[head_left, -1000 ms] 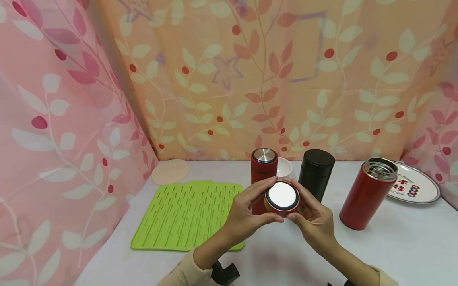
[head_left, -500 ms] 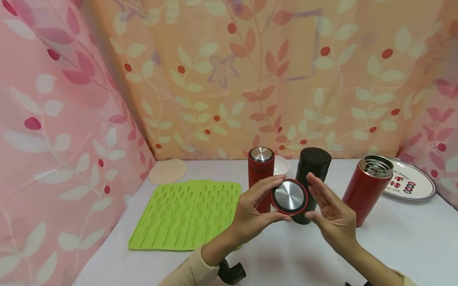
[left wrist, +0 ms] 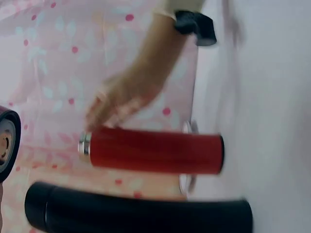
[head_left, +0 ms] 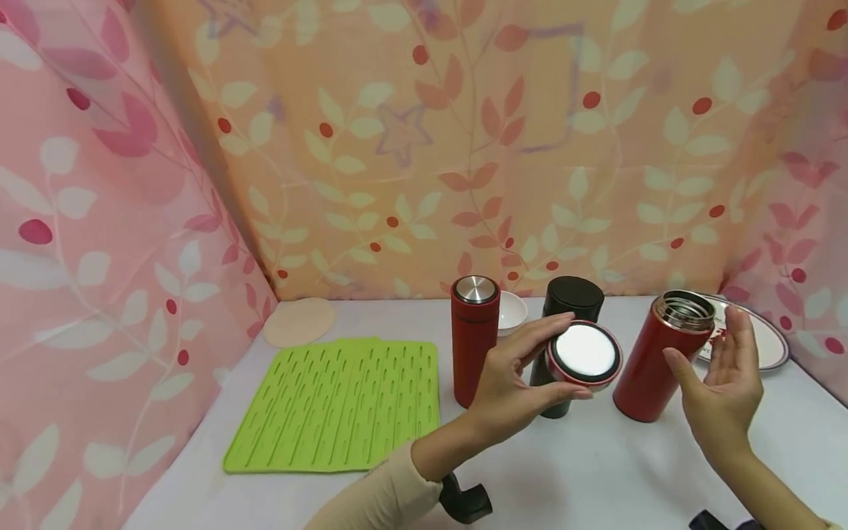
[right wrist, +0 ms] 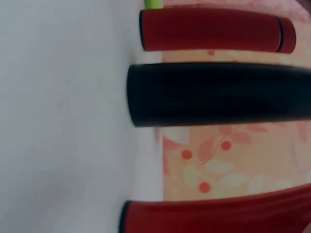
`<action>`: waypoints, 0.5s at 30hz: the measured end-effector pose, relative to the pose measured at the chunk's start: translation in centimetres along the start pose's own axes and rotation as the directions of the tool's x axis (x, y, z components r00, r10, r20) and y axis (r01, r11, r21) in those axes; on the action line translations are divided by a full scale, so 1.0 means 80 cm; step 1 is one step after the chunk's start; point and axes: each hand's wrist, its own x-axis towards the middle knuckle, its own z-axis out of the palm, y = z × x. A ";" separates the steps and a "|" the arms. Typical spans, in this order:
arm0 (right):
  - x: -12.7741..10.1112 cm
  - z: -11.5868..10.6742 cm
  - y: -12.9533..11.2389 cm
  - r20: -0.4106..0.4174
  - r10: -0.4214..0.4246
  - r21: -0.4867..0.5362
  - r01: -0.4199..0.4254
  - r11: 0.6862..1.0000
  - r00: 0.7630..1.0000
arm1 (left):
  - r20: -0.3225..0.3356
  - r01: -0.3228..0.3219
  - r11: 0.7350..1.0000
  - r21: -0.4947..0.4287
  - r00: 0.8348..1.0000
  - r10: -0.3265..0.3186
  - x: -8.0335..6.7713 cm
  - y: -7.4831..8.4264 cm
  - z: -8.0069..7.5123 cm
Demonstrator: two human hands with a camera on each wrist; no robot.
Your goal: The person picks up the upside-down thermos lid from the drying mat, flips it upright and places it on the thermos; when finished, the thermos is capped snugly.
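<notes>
My left hand (head_left: 570, 358) grips a red lid (head_left: 587, 354) with a shiny metal top, thumb below and fingers above. It holds the lid in the air in front of the black flask (head_left: 568, 300). To the right stands an open red flask (head_left: 661, 361) with a bare metal mouth. My right hand (head_left: 710, 355) is open beside that flask, palm toward it, not touching. The left wrist view shows the open red flask (left wrist: 150, 150), the black flask (left wrist: 136, 211), the lid's edge (left wrist: 7, 143) and the right hand (left wrist: 124, 97).
A closed red flask (head_left: 473, 340) stands left of the black one, with a small white bowl (head_left: 512, 311) behind. A patterned plate (head_left: 768, 342) lies at the far right. A green ridged mat (head_left: 338, 405) and a beige coaster (head_left: 298, 322) lie left. Curtains enclose the table.
The right hand let go of the lid and moved right, beside the open red flask. The left hand carried the lid to the right, in front of the black flask.
</notes>
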 end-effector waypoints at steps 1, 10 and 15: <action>-0.001 -0.004 0.006 0.003 0.031 -0.014 -0.031 0.999 1.000 | 0.004 0.016 1.000 -0.011 1.000 -0.016 0.005 0.000 0.007; -0.011 -0.020 0.041 0.110 0.047 -0.168 -0.028 0.985 0.993 | -0.013 0.017 1.000 -0.021 1.000 -0.018 0.051 -0.009 0.072; -0.013 -0.019 0.042 0.130 0.035 -0.442 0.026 0.897 0.991 | -0.011 0.108 0.988 0.108 0.994 -0.108 0.077 -0.030 0.098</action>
